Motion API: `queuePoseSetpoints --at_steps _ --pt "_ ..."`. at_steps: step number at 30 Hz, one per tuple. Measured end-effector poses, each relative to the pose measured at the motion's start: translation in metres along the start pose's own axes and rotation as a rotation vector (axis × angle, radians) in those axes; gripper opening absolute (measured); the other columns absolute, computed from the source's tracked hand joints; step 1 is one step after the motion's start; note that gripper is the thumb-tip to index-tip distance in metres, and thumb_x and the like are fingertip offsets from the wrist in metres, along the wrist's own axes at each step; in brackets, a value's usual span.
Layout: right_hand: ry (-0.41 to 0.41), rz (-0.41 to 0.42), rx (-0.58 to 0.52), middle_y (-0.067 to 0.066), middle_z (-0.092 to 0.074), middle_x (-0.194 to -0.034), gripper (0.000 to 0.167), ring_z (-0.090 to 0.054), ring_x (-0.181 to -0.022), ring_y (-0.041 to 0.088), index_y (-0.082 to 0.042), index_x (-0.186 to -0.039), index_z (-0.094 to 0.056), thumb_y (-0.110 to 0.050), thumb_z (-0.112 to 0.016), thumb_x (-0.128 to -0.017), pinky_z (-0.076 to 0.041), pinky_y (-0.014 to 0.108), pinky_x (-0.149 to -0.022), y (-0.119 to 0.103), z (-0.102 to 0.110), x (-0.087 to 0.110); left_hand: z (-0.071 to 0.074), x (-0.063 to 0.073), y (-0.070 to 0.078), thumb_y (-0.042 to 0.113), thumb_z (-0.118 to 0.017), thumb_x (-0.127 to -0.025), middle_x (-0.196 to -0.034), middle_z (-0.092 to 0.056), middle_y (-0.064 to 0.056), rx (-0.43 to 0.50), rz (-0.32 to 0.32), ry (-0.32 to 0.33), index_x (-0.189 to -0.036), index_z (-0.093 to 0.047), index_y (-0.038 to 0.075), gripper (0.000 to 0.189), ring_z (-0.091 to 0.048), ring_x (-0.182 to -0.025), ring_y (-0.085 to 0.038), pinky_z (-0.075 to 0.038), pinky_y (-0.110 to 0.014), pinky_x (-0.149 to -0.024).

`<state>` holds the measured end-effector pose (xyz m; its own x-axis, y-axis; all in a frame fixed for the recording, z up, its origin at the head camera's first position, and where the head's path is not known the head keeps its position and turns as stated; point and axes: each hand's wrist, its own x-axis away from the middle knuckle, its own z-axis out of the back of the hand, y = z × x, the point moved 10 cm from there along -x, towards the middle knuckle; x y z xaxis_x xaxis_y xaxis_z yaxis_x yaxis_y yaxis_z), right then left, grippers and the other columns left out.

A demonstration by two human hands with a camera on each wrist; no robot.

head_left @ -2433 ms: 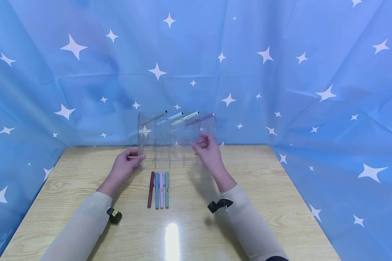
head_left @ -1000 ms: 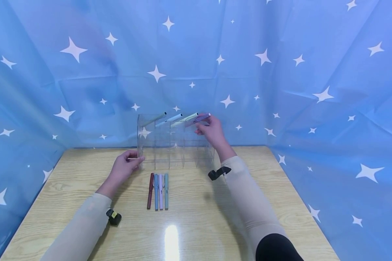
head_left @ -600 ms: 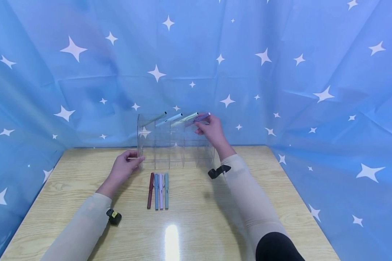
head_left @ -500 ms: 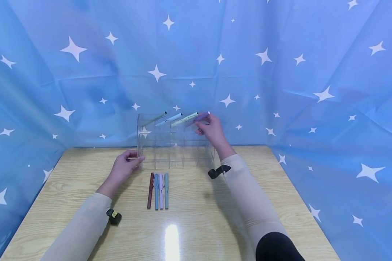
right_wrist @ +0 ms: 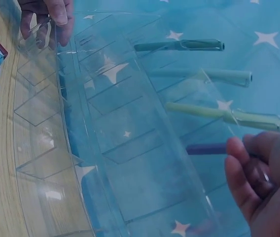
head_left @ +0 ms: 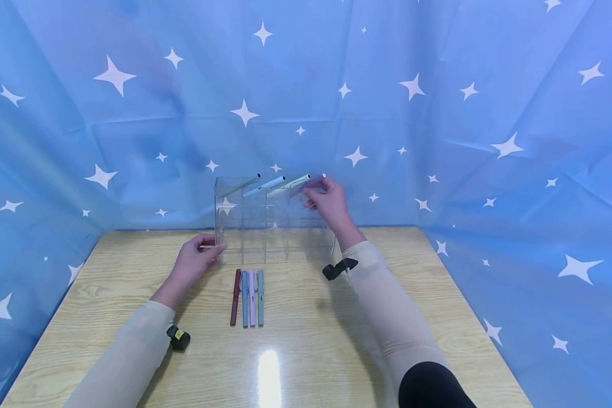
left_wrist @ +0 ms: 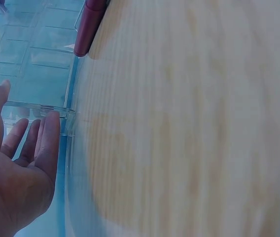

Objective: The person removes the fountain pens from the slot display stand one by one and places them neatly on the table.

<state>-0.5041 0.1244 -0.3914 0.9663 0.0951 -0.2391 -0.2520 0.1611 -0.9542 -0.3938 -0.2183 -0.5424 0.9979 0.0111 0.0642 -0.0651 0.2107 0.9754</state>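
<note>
A starry blue backdrop [head_left: 464, 116] hangs behind my wooden table [head_left: 438, 317], where the clear rack [head_left: 277, 207] stands upright. My left hand [head_left: 195, 258] grips its lower left edge, thumb in front, fingers only slightly bent. My right hand [head_left: 330, 201], nearly closed, pinches the purple pen [head_left: 313, 181] at the rack's upper right; the pen slants, its lower end pointing left and inward, away from my palm. Left of it, 3 more pens [head_left: 292, 184] lean likewise. Nearer my left hand, 4 pens [head_left: 252, 298] lie side by side, lengthwise towards me
</note>
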Motion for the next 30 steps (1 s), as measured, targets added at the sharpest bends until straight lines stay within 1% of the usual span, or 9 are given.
queuePoseSetpoints --at_steps 2,3,6,9,15,18,22,25,30 --pt "0.015 0.005 -0.012 0.014 -0.075 -0.125 0.015 -0.072 -0.067 0.015 -0.002 -0.119 -0.071 -0.006 -0.076 -0.105 -0.071 0.051 -0.077 0.0 0.0 0.0 0.0 0.0 0.0 0.034 -0.076 -0.109 -0.15 -0.056 -0.023 0.001 0.0 0.001 -0.156 -0.054 -0.003 0.064 -0.064 -0.129 -0.036 -0.065 -0.041 -0.104" --pt "0.027 0.009 -0.024 0.014 -0.075 -0.123 0.015 -0.072 -0.066 0.014 -0.002 -0.12 -0.071 -0.006 -0.076 -0.106 -0.071 0.05 -0.076 0.0 0.001 0.0 0.0 0.0 0.001 0.034 -0.076 -0.109 -0.15 -0.056 -0.023 0.001 0.0 0.002 -0.156 -0.054 -0.002 0.064 -0.064 -0.129 -0.035 -0.065 -0.041 -0.104" --pt "0.078 0.027 -0.063 0.013 -0.075 -0.118 0.018 -0.069 -0.062 0.012 -0.001 -0.123 -0.072 -0.005 -0.075 -0.106 -0.071 0.041 -0.068 -0.002 0.005 0.001 0.0 0.0 0.001 0.034 -0.076 -0.109 -0.15 -0.056 -0.023 -0.002 0.0 0.003 -0.156 -0.054 -0.003 0.064 -0.064 -0.128 -0.035 -0.065 -0.039 -0.103" --pt "0.137 0.059 -0.098 0.012 -0.074 -0.114 0.021 -0.068 -0.06 0.011 0.001 -0.126 -0.072 -0.006 -0.075 -0.106 -0.066 0.03 -0.058 -0.006 0.012 0.003 0.0 0.0 0.001 0.034 -0.076 -0.109 -0.15 -0.056 -0.024 -0.005 -0.001 0.005 -0.157 -0.054 -0.003 0.065 -0.064 -0.129 -0.035 -0.065 -0.038 -0.103" --pt "0.223 0.112 -0.135 0.008 -0.073 -0.112 0.025 -0.066 -0.061 0.012 0.003 -0.13 -0.07 -0.007 -0.073 -0.108 -0.061 0.024 -0.054 -0.01 0.027 0.011 0.001 0.002 0.001 0.035 -0.077 -0.108 -0.149 -0.056 -0.024 -0.01 0.001 0.008 -0.157 -0.053 -0.004 0.067 -0.065 -0.128 -0.035 -0.066 -0.037 -0.101" --pt "0.257 0.141 -0.163 0.008 -0.073 -0.11 0.029 -0.064 -0.061 0.01 0.007 -0.133 -0.068 -0.008 -0.073 -0.108 -0.059 0.022 -0.052 -0.013 0.035 0.015 0.0 0.002 0.001 0.035 -0.077 -0.108 -0.149 -0.056 -0.023 -0.012 0.004 0.01 -0.157 -0.053 -0.004 0.067 -0.065 -0.127 -0.034 -0.066 -0.036 -0.101" --pt "0.292 0.18 -0.193 0.006 -0.072 -0.107 0.034 -0.063 -0.059 0.009 0.011 -0.134 -0.066 -0.01 -0.074 -0.108 -0.056 0.019 -0.05 -0.018 0.045 0.019 0.0 0.002 0.002 0.035 -0.077 -0.108 -0.149 -0.056 -0.023 -0.01 0.01 0.012 -0.158 -0.053 -0.003 0.067 -0.065 -0.128 -0.035 -0.066 -0.037 -0.101" --pt "0.304 0.194 -0.219 0.005 -0.072 -0.107 0.037 -0.062 -0.059 0.01 0.011 -0.135 -0.066 -0.011 -0.076 -0.107 -0.056 0.019 -0.05 -0.02 0.05 0.022 0.0 0.002 0.002 0.035 -0.077 -0.108 -0.15 -0.055 -0.024 -0.009 0.013 0.013 -0.158 -0.053 -0.003 0.067 -0.064 -0.129 -0.036 -0.066 -0.038 -0.102" --pt "0.297 0.194 -0.234 0.007 -0.072 -0.109 0.035 -0.063 -0.061 0.01 0.007 -0.134 -0.069 -0.014 -0.077 -0.107 -0.056 0.019 -0.051 -0.022 0.055 0.028 -0.001 0.002 0.002 0.035 -0.076 -0.109 -0.151 -0.055 -0.023 -0.01 0.015 0.011 -0.159 -0.052 -0.003 0.067 -0.063 -0.13 -0.036 -0.065 -0.039 -0.104"
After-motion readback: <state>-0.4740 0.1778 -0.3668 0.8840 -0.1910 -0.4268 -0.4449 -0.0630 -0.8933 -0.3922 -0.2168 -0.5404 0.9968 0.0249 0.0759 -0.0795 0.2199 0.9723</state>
